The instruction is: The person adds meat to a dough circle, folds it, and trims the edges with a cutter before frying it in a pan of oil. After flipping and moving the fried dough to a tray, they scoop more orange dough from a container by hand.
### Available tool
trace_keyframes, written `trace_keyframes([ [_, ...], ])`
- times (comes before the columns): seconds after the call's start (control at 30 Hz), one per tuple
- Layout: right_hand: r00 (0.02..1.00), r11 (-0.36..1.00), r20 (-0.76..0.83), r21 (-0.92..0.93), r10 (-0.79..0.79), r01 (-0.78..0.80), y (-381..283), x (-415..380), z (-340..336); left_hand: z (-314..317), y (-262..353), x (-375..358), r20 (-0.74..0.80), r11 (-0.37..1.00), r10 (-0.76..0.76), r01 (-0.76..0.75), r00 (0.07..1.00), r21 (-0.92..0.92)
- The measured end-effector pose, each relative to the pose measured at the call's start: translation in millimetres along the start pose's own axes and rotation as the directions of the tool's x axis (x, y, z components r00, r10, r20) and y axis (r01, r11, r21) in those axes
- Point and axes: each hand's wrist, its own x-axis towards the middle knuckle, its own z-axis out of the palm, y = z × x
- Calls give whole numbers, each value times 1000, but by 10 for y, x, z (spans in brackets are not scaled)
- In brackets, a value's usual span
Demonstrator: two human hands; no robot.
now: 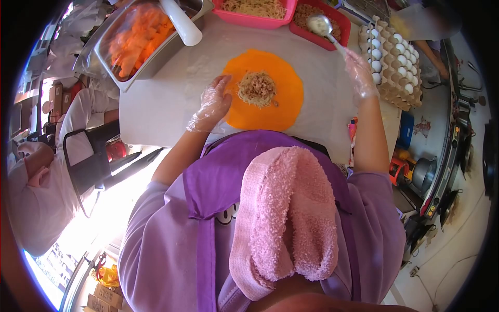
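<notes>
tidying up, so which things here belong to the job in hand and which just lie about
Likely in the job:
- orange sheet
- noodle mound
- spoon in right hand
- pink tub
- red tub
- steel pan

Likely lying about:
- grey pot
- cardboard boxes
- yellow plastic

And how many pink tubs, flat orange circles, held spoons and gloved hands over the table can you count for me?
Pink tubs: 2
Flat orange circle: 1
Held spoon: 1
Gloved hands, left hand and right hand: 2
Total: 6
</notes>
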Motion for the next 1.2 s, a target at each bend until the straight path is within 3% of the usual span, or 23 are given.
trace_keyframes([
  [0.07, 987, 946, -130, -320, -94, 48, 141, 317, -90, -18, 15, -7, 29, 992, -26, 22, 999, 124],
  [0.1, 987, 946, -130, -319, -93, 47, 152, 389, -91, 9, -25, -15, 30, 992, -26, 22, 999, 124],
  [0.17, 956, 617, -90, -779, -280, 107, 195, 492, -107, 71, -99, -32, 56, 925, -46, 21, 997, 380],
  [0.2, 956, 617, -89, -780, -278, 107, 102, 363, -29, 82, -105, -36, 56, 925, -47, 22, 997, 380],
  [0.23, 832, 291, -44, -946, -552, 143, -110, 77, 162, 102, -99, -57, 87, 891, -78, 31, 993, 452],
  [0.27, 656, -68, 98, -995, -749, 71, -223, -104, 342, 136, -87, -92, 121, 853, -113, 34, 986, 520],
  [0.33, 653, 48, 181, -947, -736, 316, -84, -168, 585, 145, -7, -119, 161, 839, -146, 36, 976, 543],
  [0.37, 805, 120, 264, -917, -532, 380, 15, -271, 724, 139, 39, -111, 194, 823, -177, 37, 965, 567],
  [0.4, 889, 207, 351, -884, -294, 418, 112, -390, 852, 141, 72, -98, 200, 824, -174, 32, 964, 565],
  [0.47, 767, 499, 586, -599, -261, 627, 729, -420, 1007, 149, 118, -93, 224, 842, -219, 67, 950, 536],
  [0.53, 788, 500, 587, -634, -186, 590, 768, -636, 1174, 170, 115, -44, 239, 847, -224, 68, 945, 528],
  [0.67, 820, 528, 543, -650, -181, 547, 861, -715, 1287, 167, 118, -15, 281, 862, -199, 31, 939, 506],
  [0.87, 740, 482, 609, -576, -285, 660, 998, -657, 1302, 137, 189, -44, 272, 875, -188, 35, 944, 482],
  [1.0, 793, 661, 521, -480, -315, 577, 728, -631, 1247, 131, 26, -104, 190, 896, -115, 19, 975, 443],
  [1.07, 812, 743, 450, -380, -371, 550, 576, -597, 1279, 217, -240, -96, 36, 948, 89, -96, 995, 302],
  [1.13, 803, 738, 434, -362, -408, 570, 533, -498, 1365, 202, -302, -29, 54, 951, 167, -175, 985, 255],
  [1.2, 828, 790, 428, -331, -362, 516, 516, -394, 1471, 162, -193, 74, 171, 964, 144, -177, 975, 196],
])
